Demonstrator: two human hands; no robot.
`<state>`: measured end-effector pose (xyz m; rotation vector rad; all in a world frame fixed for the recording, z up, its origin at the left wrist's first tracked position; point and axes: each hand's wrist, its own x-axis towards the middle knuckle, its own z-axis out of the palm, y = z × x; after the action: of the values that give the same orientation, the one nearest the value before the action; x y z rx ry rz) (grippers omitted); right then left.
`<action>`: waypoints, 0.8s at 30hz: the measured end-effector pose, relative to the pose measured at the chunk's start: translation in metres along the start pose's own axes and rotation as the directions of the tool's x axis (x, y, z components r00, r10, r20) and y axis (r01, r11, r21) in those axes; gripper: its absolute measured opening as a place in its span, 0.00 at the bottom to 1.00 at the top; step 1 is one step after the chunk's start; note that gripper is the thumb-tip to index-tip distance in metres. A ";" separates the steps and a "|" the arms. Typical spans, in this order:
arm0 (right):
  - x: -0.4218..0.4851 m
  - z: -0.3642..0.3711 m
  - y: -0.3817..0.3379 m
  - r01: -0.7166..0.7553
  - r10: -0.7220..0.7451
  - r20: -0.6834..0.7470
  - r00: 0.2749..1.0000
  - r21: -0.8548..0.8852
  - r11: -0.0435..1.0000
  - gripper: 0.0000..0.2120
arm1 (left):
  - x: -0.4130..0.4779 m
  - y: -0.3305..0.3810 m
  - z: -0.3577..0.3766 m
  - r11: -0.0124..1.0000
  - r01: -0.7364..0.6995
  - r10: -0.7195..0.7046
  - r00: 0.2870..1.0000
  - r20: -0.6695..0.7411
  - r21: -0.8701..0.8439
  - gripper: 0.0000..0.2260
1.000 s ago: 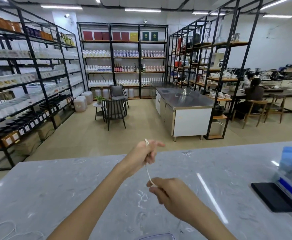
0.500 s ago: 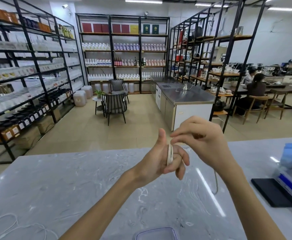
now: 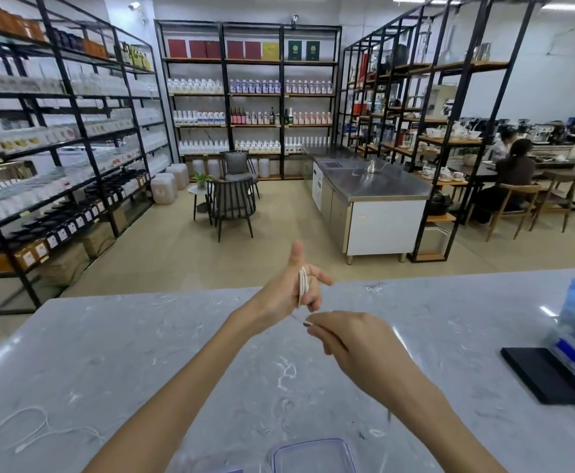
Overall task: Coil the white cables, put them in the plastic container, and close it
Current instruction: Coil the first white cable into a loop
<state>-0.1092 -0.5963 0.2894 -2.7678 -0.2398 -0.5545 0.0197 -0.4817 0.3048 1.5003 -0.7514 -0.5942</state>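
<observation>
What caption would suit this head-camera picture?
Left hand holds white cable loops while right hand pinches its end above the marble counter.

bright — ceiling strip lights | countertop (image 3: 115,353) glare | edges bowed, soft
</observation>
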 end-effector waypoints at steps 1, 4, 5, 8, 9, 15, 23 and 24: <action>0.001 -0.014 0.001 0.041 -0.055 -0.092 0.994 -0.140 0.989 0.14 | -0.006 -0.005 0.006 1.000 0.001 -0.003 0.997 0.071 0.030 0.42; 0.009 -0.051 0.006 0.117 -0.197 -0.286 0.938 -0.273 0.955 0.13 | -0.025 -0.008 0.027 0.994 -0.064 0.040 0.968 0.249 0.089 0.38; 0.013 -0.057 0.009 0.139 -0.221 -0.321 0.921 -0.257 0.956 0.11 | -0.031 -0.005 0.032 0.997 -0.060 0.043 0.959 0.280 0.052 0.39; 0.029 -0.058 0.024 0.162 -0.128 -0.393 0.911 0.055 0.985 0.06 | -0.038 0.005 0.035 0.985 0.046 0.018 0.931 0.365 -0.167 0.44; 0.035 -0.053 0.028 0.134 -0.025 -0.363 0.932 0.278 0.951 0.04 | -0.038 0.008 0.033 0.976 0.060 0.030 0.915 0.402 -0.210 0.45; 0.029 0.016 0.015 -0.171 0.306 -0.033 0.951 0.770 0.614 0.11 | -0.022 0.016 0.024 0.849 0.023 0.126 0.961 0.244 -0.528 0.44; -0.013 -0.008 -0.002 0.039 -0.060 -0.127 0.990 -0.161 0.986 0.09 | -0.009 -0.010 0.007 0.980 0.073 -0.077 0.997 -0.018 -0.184 0.42; -0.009 -0.024 0.000 0.080 -0.120 -0.237 0.964 -0.169 0.982 0.09 | -0.015 -0.014 0.014 0.981 0.094 -0.082 0.994 0.077 -0.169 0.43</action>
<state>-0.1251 -0.6052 0.3066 -2.8107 -0.2913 -0.9745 0.0012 -0.4799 0.2890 1.3634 -0.6721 -0.7629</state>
